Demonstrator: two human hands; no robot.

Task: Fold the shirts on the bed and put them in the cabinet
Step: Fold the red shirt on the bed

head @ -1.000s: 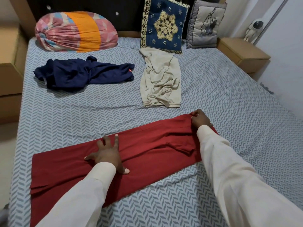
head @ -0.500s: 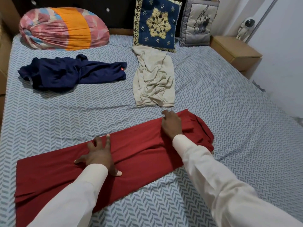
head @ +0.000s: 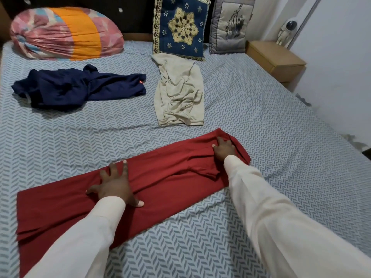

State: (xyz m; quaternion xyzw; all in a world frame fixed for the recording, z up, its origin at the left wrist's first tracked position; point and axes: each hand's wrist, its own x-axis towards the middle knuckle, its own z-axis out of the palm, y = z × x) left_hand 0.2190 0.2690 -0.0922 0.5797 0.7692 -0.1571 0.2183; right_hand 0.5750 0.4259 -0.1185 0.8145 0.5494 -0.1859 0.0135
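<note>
Nearest, the left hand [head: 114,185] lies flat with its fingers spread apart on the middle of the red shirt [head: 170,177], pinning it to the bed [head: 261,109]. That shirt is already narrowed into a long band running slantwise across the near part of the sheet. At its far right end the right hand [head: 223,150] sits on a bunched fold. Its fingertips sink into the cloth, so I cannot tell whether they pinch it or merely press.

The fabric looks light, limp and thin (a knit, probably), so it should sag and slide open if lifted by one point. Taking both corners of an end, layers together, and carrying it over the pinned middle seems safest.

Farther off, the cream shirt [head: 178,97] and the navy shirt [head: 80,87] lie crumpled and well apart, and will likely need flattening first.
</note>
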